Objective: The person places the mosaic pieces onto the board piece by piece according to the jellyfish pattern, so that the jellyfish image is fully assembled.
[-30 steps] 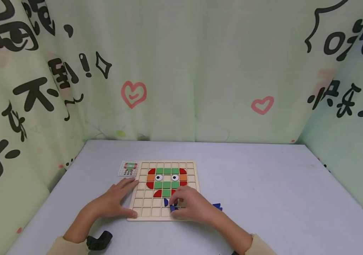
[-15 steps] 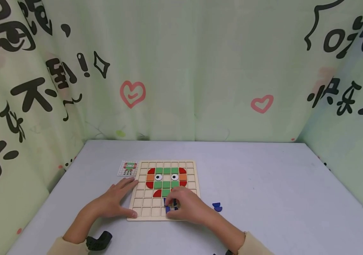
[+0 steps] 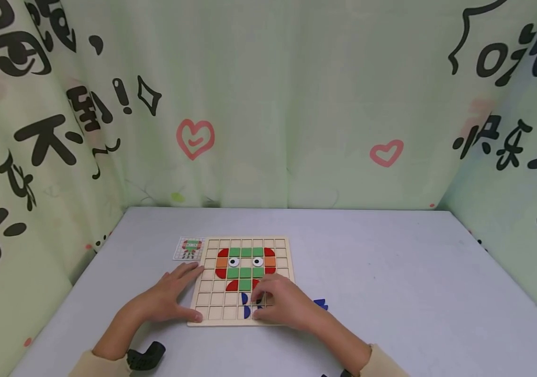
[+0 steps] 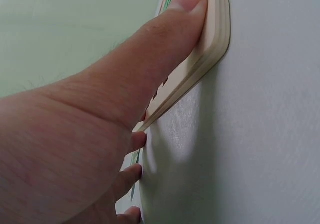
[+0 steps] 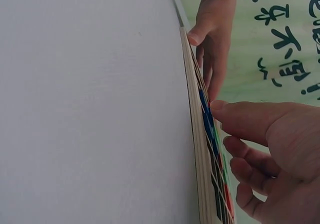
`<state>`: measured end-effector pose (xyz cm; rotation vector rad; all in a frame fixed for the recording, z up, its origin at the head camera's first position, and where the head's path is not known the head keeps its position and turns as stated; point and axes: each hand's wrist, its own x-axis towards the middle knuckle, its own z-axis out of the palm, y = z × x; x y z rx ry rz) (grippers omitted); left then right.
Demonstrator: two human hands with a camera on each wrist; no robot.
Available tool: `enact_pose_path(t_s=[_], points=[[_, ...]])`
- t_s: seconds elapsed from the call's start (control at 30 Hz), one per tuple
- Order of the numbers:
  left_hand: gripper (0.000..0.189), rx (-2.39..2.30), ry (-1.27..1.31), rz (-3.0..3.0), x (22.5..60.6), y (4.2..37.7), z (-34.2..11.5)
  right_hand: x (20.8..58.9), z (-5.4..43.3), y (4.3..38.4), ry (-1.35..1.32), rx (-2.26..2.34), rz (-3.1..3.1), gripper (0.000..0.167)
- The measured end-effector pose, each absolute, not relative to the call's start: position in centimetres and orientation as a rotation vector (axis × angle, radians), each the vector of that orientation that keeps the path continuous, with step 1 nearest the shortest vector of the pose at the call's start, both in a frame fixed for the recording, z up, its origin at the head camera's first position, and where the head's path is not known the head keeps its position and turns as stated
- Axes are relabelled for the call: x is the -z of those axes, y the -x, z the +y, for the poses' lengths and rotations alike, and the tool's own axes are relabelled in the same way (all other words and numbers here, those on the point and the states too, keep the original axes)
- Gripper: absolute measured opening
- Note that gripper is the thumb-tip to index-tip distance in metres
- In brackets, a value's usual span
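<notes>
A square wooden grid board (image 3: 217,299) lies on the white table, with red, green and orange tiles and two eye tiles forming a face. Below the face sit two blue rounded tiles, an upper one (image 3: 244,299) and a lower one (image 3: 247,312). My left hand (image 3: 169,298) rests along the board's left edge, its thumb (image 4: 175,26) pressing on the near corner. My right hand (image 3: 284,305) is over the lower right squares, thumb tip (image 5: 218,106) right at the board's face. Its fingers are bent loosely with no tile visible between them, and they partly hide more blue.
A small pattern card (image 3: 185,250) showing a similar figure lies at the board's upper left. Several loose blue tiles (image 3: 320,303) lie right of the board, beside my right wrist. A patterned curtain (image 3: 287,131) hangs behind the table.
My right hand moved left with a blue tile, set it in the bottom row under the other blue one, then drew back slightly right. The left hand stays in place.
</notes>
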<state>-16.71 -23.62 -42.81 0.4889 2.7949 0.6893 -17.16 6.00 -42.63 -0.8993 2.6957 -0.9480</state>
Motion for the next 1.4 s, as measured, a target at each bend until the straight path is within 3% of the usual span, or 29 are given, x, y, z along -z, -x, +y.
enact_pose_path(t_s=[0.9,1.4], points=[[0.107,-0.678,-0.550,2.809,42.9,16.6,-23.8,42.7,17.8,16.7,0.720,0.988,2.834,0.024],[0.106,-0.698,-0.544,2.796,42.6,16.6,-23.7,43.5,17.7,17.6,0.786,1.003,2.762,0.019]])
